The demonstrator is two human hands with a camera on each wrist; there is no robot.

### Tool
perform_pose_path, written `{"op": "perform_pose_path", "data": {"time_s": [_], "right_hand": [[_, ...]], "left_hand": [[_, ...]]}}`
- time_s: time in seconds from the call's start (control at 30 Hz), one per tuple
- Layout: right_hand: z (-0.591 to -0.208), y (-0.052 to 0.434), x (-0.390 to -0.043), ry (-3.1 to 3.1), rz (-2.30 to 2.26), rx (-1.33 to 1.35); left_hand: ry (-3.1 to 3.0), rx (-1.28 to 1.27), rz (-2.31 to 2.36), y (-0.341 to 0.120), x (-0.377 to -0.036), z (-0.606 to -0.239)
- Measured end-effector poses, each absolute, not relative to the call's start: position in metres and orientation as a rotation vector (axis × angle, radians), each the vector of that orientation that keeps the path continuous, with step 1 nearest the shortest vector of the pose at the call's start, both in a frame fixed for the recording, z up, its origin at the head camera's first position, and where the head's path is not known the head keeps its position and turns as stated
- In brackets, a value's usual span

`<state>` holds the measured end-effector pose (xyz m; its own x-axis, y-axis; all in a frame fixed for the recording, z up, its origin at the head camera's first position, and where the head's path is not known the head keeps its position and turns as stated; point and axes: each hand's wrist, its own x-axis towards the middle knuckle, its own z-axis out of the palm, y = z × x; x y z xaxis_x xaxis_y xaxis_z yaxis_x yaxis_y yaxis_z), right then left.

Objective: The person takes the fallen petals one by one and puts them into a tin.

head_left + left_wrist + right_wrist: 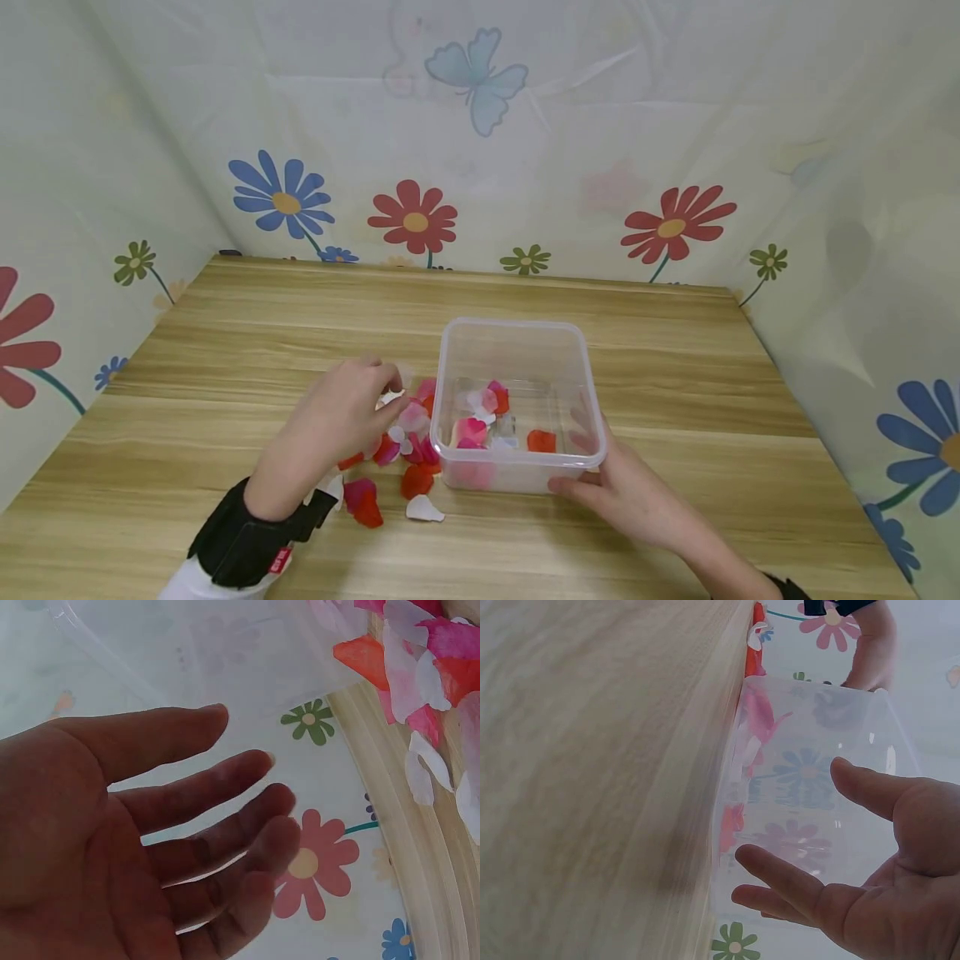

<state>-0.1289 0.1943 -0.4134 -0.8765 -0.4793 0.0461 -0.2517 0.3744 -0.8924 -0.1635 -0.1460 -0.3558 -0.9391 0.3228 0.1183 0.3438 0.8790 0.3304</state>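
Observation:
Over a pile of artificial flower petals (416, 417), my left hand (348, 408) hovers with loosely bent fingers. The left wrist view shows this hand (187, 825) with thumb and fingers apart and nothing between them. A clear plastic box (517, 329) stands just right of the pile, with several red, pink and white petals (542, 441) on its bottom. My right hand (618, 492) rests against the box's right front corner. In the right wrist view its thumb and fingers (780, 877) are spread along the box wall, mostly straight.
Loose petals lie nearer the front edge, including a white one (425, 508) and a red one (365, 507). The wooden table (675, 367) is enclosed at the back and sides by a flower-printed curtain (525, 167).

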Motion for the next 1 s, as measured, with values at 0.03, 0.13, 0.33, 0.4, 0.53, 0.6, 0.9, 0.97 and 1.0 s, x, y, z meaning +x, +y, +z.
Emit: {"op": "perform_pose_path", "data": {"time_s": [0.03,0.13,0.33,0.4,0.53,0.6,0.9,0.97,1.0], "right_hand": [[-0.413,0.194,-0.129,2.413,-1.507,-0.654],[-0.414,0.194,-0.129,2.418,-1.504,-0.656],[-0.414,0.195,-0.129,2.427,-1.499,-0.659],[-0.414,0.195,-0.128,2.430,-1.497,-0.665],[-0.415,0.195,-0.128,2.434,-1.496,-0.677],[-0.415,0.195,-0.128,2.434,-1.497,-0.679],[-0.415,0.195,-0.128,2.449,-1.483,-0.665],[-0.414,0.195,-0.128,2.455,-1.478,-0.657],[-0.414,0.195,-0.128,2.456,-1.476,-0.654]], "left_hand": [[-3.027,-0.522,-0.519,-0.147,-0.164,-0.356],[-3.134,-0.505,-0.446,-0.150,-0.165,-0.356],[-3.271,-0.467,-0.437,-0.154,-0.168,-0.360],[-3.295,-0.452,-0.447,-0.155,-0.169,-0.362],[-3.336,-0.438,-0.455,-0.157,-0.172,-0.366],[-3.353,-0.437,-0.478,-0.158,-0.173,-0.370],[-3.402,-0.457,-0.496,-0.163,-0.181,-0.388],[-3.405,-0.460,-0.495,-0.163,-0.182,-0.389],[-3.405,-0.461,-0.493,-0.163,-0.182,-0.390]]}}
